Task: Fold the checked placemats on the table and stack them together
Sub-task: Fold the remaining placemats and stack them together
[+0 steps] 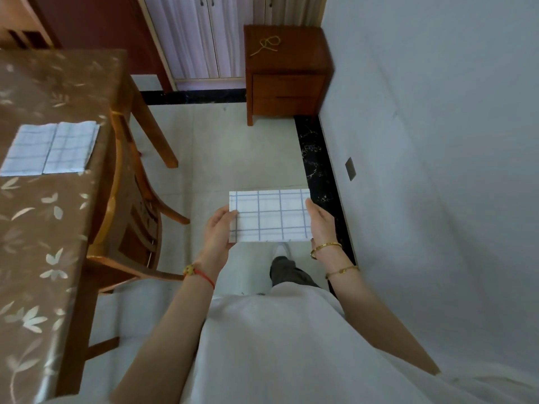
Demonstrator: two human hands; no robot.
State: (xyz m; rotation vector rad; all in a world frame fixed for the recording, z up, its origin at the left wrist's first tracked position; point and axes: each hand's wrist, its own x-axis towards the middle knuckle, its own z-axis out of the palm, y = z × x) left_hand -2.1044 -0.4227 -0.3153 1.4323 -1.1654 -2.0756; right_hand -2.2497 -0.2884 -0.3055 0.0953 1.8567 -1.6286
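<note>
I hold a folded white placemat with blue checks [271,215] flat in the air over the floor, away from the table. My left hand [218,231] grips its left edge, thumb on top. My right hand [319,221] grips its right edge the same way. Two more folded checked placemats [51,148] lie side by side, touching, near the right edge of the table [43,228], which has a brown leaf-patterned cover.
A wooden chair [128,211] stands tucked against the table's right side. A wooden nightstand [287,74] with a yellow cord on top stands at the far wall. A white wall runs along my right. Tiled floor lies between the chair and the wall.
</note>
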